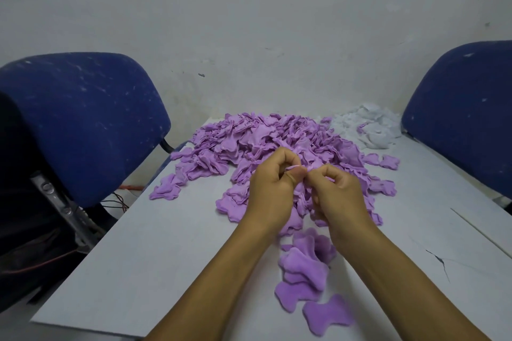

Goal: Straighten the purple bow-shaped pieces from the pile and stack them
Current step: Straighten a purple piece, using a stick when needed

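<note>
You pinch one purple piece (297, 167) between both hands, left hand (273, 188) and right hand (336, 192), grip tight on it, above the pile (266, 141). Risk: it springs back creased, or your wrists knock the small stack (303, 266) below the grip. Grey bench (155, 252), white scraps (368, 124) beyond, blue chairs (83, 119) either side, bare wall (249, 22).

No readable text, labels, brands or numbers anywhere — not on any surface in view.
</note>
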`<state>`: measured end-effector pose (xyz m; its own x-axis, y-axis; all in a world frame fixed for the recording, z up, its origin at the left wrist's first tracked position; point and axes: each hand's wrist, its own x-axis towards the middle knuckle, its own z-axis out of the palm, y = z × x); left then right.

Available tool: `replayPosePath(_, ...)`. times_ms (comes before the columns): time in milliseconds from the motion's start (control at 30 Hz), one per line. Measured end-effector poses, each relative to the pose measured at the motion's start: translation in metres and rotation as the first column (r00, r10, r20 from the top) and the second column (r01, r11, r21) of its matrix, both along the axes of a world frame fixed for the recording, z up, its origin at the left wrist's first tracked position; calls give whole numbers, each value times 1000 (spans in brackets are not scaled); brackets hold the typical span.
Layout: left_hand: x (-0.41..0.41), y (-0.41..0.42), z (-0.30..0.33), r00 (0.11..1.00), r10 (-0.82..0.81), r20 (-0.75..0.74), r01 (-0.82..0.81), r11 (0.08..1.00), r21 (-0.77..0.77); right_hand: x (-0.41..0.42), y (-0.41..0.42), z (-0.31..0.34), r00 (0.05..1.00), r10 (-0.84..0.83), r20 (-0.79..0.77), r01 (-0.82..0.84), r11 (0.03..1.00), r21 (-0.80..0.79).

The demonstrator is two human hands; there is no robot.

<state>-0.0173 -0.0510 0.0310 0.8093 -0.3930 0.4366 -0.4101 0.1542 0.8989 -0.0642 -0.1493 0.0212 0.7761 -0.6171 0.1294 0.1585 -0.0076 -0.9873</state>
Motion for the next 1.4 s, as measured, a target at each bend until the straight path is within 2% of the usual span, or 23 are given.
replayPosePath(67, -5, -3, 4, 999, -18, 35, 18, 1000, -6, 2, -3, -1, 995, -97, -8, 97, 994, -49)
replayPosePath(167, -15, -4, 6, 984, -67, 166, 47, 992, 121, 4, -13, -3, 961, -271, -59, 237, 913, -332)
replayPosePath(233, -14, -5, 4, 977, -83, 197, 53, 987, 154, 5, -16, -5, 949, -309, -54, 253, 856, -451)
replayPosePath(300, -12, -7, 3, 973, -61, 221, 25, 987, 159, 6, -16, -6, 948, -317, -26, 266, 836, -480)
replayPosePath(367, -10, -6, 2, 972, -65, 227, 23, 983, 182, 7, -17, -6, 952, -304, -30, 259, 854, -451)
replayPosePath(500, 6, 4, 1, 980, -50, 190, 3, 970, 242, 1, -23, -4, 985, -166, -52, 147, 952, -267)
replayPosePath(567, 12, 7, 2, 995, -91, 47, 80, 976, 201, -3, -23, -2, 993, -109, -55, 93, 968, -232)
replayPosePath(633, 12, 6, 2, 977, -168, -128, 180, 979, 94, -5, -20, 0, 996, -61, -61, 46, 972, -229)
replayPosePath(700, 12, 6, 2, 969, -172, -179, 179, 983, 27, -6, -17, 3, 997, -10, -71, -7, 973, -231)
replayPosePath(833, 12, 10, 6, 985, -139, -102, 143, 989, 36, -13, -16, 12, 984, 149, -101, -164, 973, -164)
replayPosePath(1000, 7, 5, 4, 993, 120, 21, -122, 986, 112, -13, -11, 11, 956, 287, -67, -289, 957, -23)
replayPosePath(1100, 9, 3, 2, 973, 223, 51, -228, 961, 153, -12, -13, 11, 938, 340, -62, -339, 940, 33)
replayPosePath(1167, 10, 3, 1, 971, 235, 50, -240, 953, 183, -14, -15, 13, 919, 391, -42, -386, 918, 89)
replayPosePath(1267, 14, 5, 2, 994, 111, 2, -110, 976, 187, -14, -15, 14, 940, 335, -59, -330, 941, 76)
replayPosePath(1400, 14, 11, 5, 990, -112, -82, 120, 988, 96, -9, -19, 8, 985, 131, -110, -142, 985, -102)
